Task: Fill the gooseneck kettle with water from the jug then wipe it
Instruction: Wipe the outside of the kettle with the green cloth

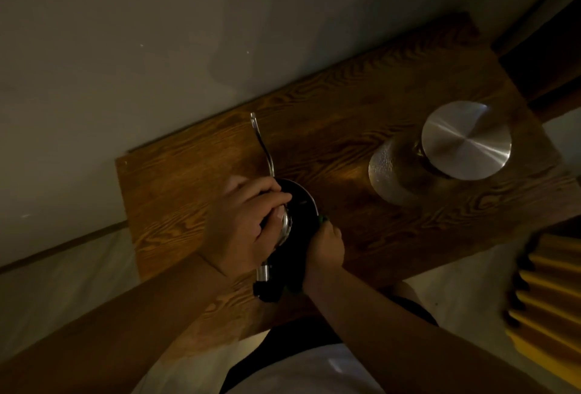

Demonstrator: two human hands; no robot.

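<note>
- Left hand (243, 224): fingers (276, 197) curled and clamped over the top of the gooseneck kettle (298, 205), seemingly on the lid/knob; a shiny metal edge is seen under the fingertips. Judged a steadying hold so the body doesn't turn while wiped.
- Right hand (325, 247): fingers closed tight on a dark cloth (276, 286), pressed to the kettle's side at approx. 4 o'clock; a green bit is glimpsed at the knuckles, too small to identify. Cloth tail hangs toward 6 o'clock, past a short metal cylinder, prob. the handle end.
- Kettle is stood near the table's front edge, close to the body, w/ thin spout (262, 142) aimed at 11 o'clock, away from both hands, so it is kept clear of the wiping.
- Jug (440, 155): hammered metal, flat round lid on top, parked at 2 o'clock from the kettle, well apart. Judged set aside, filling done; water level can't be seen.
- Table (361, 104): wood-grain top against a plain wall. Yellow ribbed object (547, 293) at the 4 o'clock frame edge, blurred, not involved.
- Stage judged: wipe step in hand.
</note>
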